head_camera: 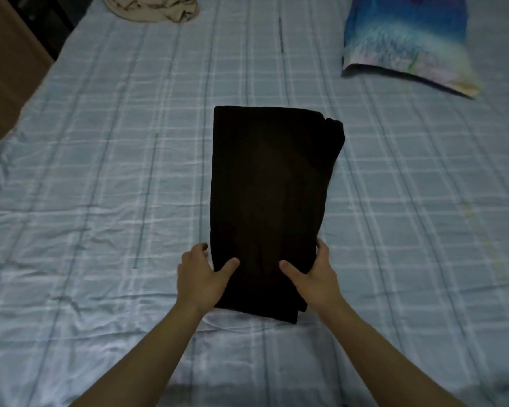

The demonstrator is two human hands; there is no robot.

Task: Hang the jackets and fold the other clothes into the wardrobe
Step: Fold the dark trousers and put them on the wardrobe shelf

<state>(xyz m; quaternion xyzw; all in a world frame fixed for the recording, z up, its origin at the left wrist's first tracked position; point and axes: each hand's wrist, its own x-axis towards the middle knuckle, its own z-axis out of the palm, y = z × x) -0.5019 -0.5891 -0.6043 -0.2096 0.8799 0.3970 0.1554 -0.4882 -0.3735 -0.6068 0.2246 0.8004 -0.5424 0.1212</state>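
Fingers of left hand (201,279) and right hand (318,279) under dark folded garment (272,195); beige garment (153,8), pillow (406,39) cut by top edge.

— What carries everything?
— A bed (100,171), covered by a pale blue checked sheet that is wrinkled toward its near and left edges.
— What lies on it?
— In the middle is a dark folded garment (271,201). It is a long rectangle running away from the viewer, with one layer sticking out at its far right corner. The left hand (202,277) and right hand (315,277) grip its near end, thumbs on top.
— Anything else?
— A crumpled beige garment (153,8) lies at the far edge toward the left, well apart from the dark one. A pillow (406,39) in a blue patterned case lies at the far right, also apart.
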